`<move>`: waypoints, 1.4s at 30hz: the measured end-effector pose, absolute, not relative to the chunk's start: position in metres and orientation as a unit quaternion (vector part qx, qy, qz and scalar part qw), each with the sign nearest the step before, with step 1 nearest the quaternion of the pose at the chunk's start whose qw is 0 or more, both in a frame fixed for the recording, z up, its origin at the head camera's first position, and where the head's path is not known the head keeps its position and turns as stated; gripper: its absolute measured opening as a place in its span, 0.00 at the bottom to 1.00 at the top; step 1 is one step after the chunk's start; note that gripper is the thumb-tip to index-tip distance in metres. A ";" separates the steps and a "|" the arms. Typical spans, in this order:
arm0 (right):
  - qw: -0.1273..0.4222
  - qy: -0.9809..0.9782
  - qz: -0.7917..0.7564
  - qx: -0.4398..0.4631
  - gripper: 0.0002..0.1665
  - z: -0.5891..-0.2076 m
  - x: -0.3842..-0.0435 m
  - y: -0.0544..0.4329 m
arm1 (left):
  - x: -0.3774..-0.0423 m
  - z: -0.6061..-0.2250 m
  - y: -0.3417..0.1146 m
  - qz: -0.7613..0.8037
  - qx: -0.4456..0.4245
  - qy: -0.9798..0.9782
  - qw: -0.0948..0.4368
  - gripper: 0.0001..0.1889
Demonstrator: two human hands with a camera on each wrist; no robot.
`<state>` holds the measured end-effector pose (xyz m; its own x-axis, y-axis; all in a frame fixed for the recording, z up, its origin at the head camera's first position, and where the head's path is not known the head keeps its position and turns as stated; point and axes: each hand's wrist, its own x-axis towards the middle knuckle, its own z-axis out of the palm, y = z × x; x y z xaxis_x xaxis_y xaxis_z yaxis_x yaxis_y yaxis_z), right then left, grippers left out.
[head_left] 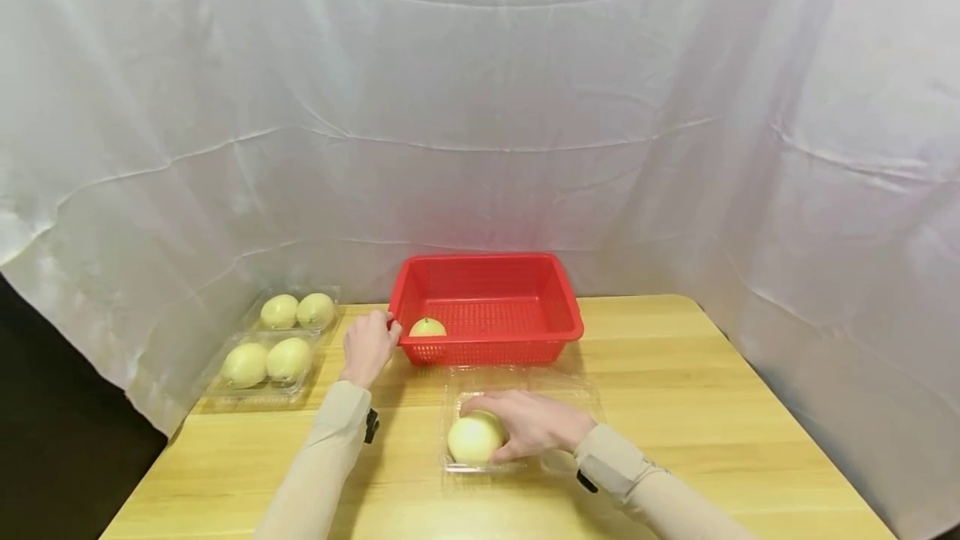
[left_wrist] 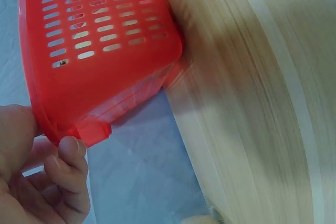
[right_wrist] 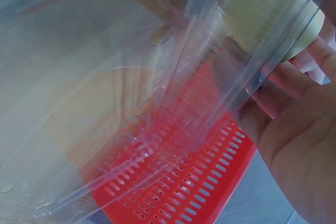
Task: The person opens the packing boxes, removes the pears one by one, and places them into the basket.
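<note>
My left hand [head_left: 367, 347] grips the left rim of a red plastic basket [head_left: 491, 350]; in the left wrist view its curled fingers [left_wrist: 68, 177] are at the basket's rim. One pale yellow pear [head_left: 427, 327] lies in the basket's near left corner. In front of the basket, a clear plastic clamshell box [head_left: 525, 379] is open on the table. My right hand [head_left: 528, 423] holds another pear [head_left: 474, 438] in the left part of that box, fingers behind it and thumb at its near side. In the right wrist view the clear lid partly covers this pear [right_wrist: 257, 14].
At the left, two clear boxes, a nearer one [head_left: 258, 392] and a farther one [head_left: 333, 297], each hold two pears. The wooden table [head_left: 675, 390] reaches back to a pale hanging curtain [head_left: 487, 107]. Bare wood shows right of the basket.
</note>
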<state>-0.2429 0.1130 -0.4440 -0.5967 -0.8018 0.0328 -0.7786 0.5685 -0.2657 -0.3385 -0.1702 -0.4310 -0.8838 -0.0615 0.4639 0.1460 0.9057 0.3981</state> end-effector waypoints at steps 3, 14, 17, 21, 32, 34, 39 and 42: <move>0.043 0.883 -0.125 -0.451 0.43 -0.446 -0.243 0.113 | -0.338 -0.431 -0.169 -0.212 -0.024 -0.948 0.235 0.11; 0.025 0.884 -0.094 -0.456 0.45 -0.450 -0.245 0.111 | -0.338 -0.432 -0.167 -0.213 -0.023 -0.949 0.229 0.13; 0.018 0.886 -0.084 -0.455 0.45 -0.449 -0.246 0.111 | -0.338 -0.432 -0.167 -0.212 -0.023 -0.951 0.226 0.13; 0.014 0.891 -0.095 -0.443 0.46 -0.445 -0.250 0.111 | -0.339 -0.431 -0.167 -0.213 -0.022 -0.951 0.224 0.13; -0.020 0.884 -0.156 -0.441 0.42 -0.427 -0.267 0.118 | -0.341 -0.432 -0.168 -0.217 -0.019 -0.949 0.227 0.13; -0.026 0.885 -0.158 -0.437 0.41 -0.423 -0.269 0.122 | -0.341 -0.432 -0.168 -0.217 -0.020 -0.950 0.226 0.13; -0.035 0.887 -0.192 -0.419 0.38 -0.414 -0.274 0.129 | -0.340 -0.431 -0.167 -0.215 -0.020 -0.951 0.221 0.13; -0.038 0.885 -0.218 -0.409 0.35 -0.407 -0.278 0.131 | -0.340 -0.430 -0.167 -0.215 -0.018 -0.951 0.219 0.13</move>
